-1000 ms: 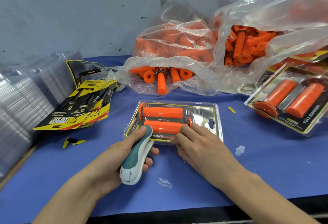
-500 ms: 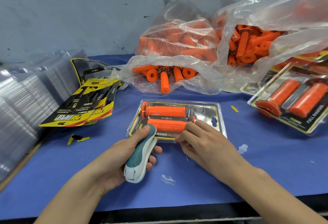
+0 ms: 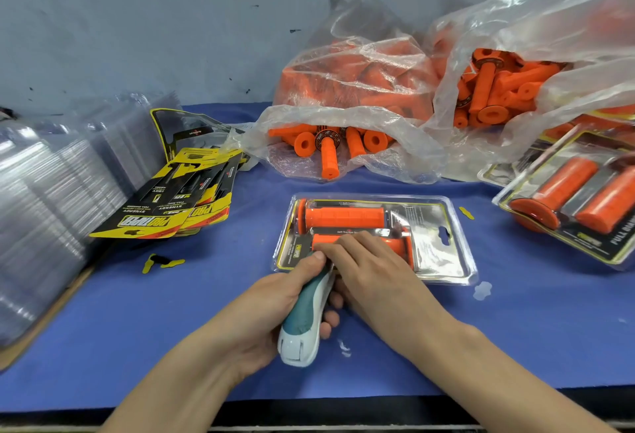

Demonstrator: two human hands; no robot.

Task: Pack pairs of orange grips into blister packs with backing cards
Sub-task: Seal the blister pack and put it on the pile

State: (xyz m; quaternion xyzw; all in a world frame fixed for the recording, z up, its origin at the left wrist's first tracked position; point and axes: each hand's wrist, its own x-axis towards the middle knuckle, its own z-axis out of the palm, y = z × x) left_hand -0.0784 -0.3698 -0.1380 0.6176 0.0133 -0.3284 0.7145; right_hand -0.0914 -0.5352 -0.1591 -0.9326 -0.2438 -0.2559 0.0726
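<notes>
A clear blister pack (image 3: 433, 243) lies flat at the table's middle with two orange grips (image 3: 343, 216) and a printed backing card inside. My left hand (image 3: 275, 305) grips a teal and white stapler (image 3: 307, 319), its nose at the pack's near edge. My right hand (image 3: 374, 271) lies over the nearer grip, fingers pressing down on the blister beside the stapler's nose. The stapler's jaw is hidden under my fingers.
Clear plastic bags (image 3: 378, 113) of loose orange grips stand at the back. Finished packs (image 3: 577, 192) lie at the right. Yellow and black backing cards (image 3: 171, 206) fan out at the left, beside stacks of empty blisters (image 3: 44, 199). Small paper scraps (image 3: 161, 262) dot the blue table (image 3: 532, 329).
The stapler in my left hand has slid right along the pack's near edge. My right hand moved left and up over the nearer grip, meeting the stapler's nose.
</notes>
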